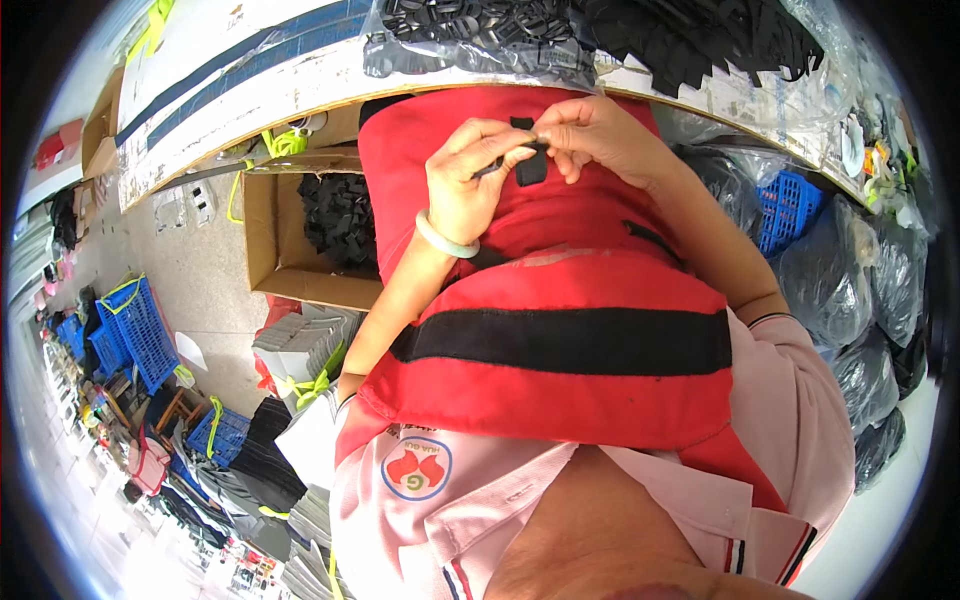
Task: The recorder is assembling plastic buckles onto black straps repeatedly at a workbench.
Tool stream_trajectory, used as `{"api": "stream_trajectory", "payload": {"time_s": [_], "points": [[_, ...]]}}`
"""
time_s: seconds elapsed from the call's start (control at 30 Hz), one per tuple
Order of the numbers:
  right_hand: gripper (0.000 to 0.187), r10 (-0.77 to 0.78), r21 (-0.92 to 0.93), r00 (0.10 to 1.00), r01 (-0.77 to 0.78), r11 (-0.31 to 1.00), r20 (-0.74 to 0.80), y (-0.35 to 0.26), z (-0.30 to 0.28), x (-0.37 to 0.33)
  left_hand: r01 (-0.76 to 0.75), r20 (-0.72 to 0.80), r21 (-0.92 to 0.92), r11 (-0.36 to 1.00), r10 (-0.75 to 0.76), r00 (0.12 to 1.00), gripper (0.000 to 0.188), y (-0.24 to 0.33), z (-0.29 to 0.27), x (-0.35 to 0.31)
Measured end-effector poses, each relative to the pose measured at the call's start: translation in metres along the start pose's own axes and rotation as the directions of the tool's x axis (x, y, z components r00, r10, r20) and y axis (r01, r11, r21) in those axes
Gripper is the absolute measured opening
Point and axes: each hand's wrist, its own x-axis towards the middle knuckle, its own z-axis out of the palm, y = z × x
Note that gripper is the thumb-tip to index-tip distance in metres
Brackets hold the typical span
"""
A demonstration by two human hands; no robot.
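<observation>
Above the red apron (560,400) on my lap, both my hands meet over a short black webbing strap (531,172). My left hand (472,172), with a pale bangle at its wrist, pinches the strap and a thin dark part of it between thumb and fingers. My right hand (598,140) pinches the same piece from the other side, its lower fingers curled. Whether a small buckle sits between the fingertips is hidden. On the table just beyond lie a heap of black plastic buckles (480,35) in clear plastic and a pile of black strap pieces (690,40).
The worn table edge (250,145) curves just beyond my hands. An open cardboard box (310,290) of small black pieces stands at my left, near stacked grey sheets (310,345). Blue baskets (140,330) lie farther left. Filled plastic bags (825,270) crowd my right.
</observation>
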Motion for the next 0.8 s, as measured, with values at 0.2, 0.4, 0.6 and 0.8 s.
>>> {"api": "stream_trajectory", "payload": {"time_s": [0.2, 0.4, 0.6, 0.8], "points": [[0.018, -0.336, -0.201, 0.924, 0.3, 0.932, -0.18, 0.009, 0.003, 0.013, 0.061, 0.044, -0.044, 0.997, -0.059, 0.997, 0.02, 0.006, -0.004, -0.009], [0.018, -0.199, -0.063, 0.976, 0.194, 0.979, -0.088, 0.001, 0.009, 0.012, 0.066, 0.046, -0.062, 0.996, -0.063, 0.997, 0.019, 0.008, -0.007, -0.013], [0.016, -0.301, -0.156, 0.939, 0.277, 0.948, -0.168, 0.0, 0.02, 0.009, 0.121, 0.01, -0.12, 0.985, -0.12, 0.993, 0.017, 0.003, -0.007, -0.021], [0.014, -0.38, -0.105, 0.893, 0.365, 0.925, -0.24, 0.013, 0.025, 0.019, 0.229, 0.005, -0.235, 0.945, -0.234, 0.972, 0.016, 0.013, -0.012, -0.029]]}}
